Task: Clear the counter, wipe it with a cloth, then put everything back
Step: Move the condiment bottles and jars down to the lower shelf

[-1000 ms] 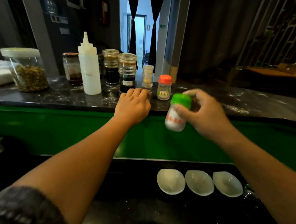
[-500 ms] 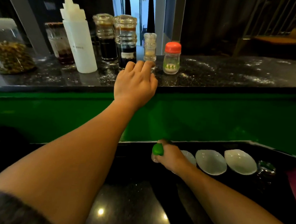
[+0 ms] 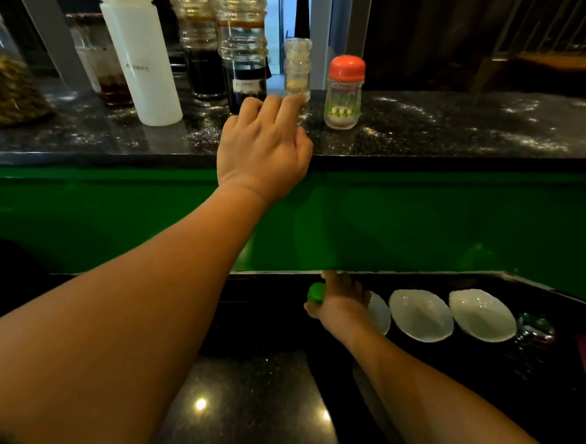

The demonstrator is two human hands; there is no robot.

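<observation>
While the left hand (image 3: pixel 265 151) reaches up over the front edge of the speckled black counter (image 3: pixel 462 129) at mid-frame, its fingers are loosely extended and grasp nothing. The fingertips sit right at the foot of a small clear grinder (image 3: pixel 297 69), and I can't tell whether they touch it. Just right of the grinder stands an orange-capped shaker (image 3: pixel 344 93). To its left stand two dark sauce jars (image 3: pixel 242 47) and a tall white squeeze bottle (image 3: pixel 140 58), with a jar of dried bits (image 3: pixel 4 87) at the far left edge. White powder is scattered over the counter's right half. Below the green panel (image 3: pixel 422 223), in the lower right, the right hand (image 3: pixel 340 302) is wrapped around the green-capped bottle (image 3: pixel 316 292), down on the lower black worktop (image 3: pixel 250 391). The bottle is just left of a row of three white dishes (image 3: pixel 419 315), and the hand partly covers the nearest one
</observation>
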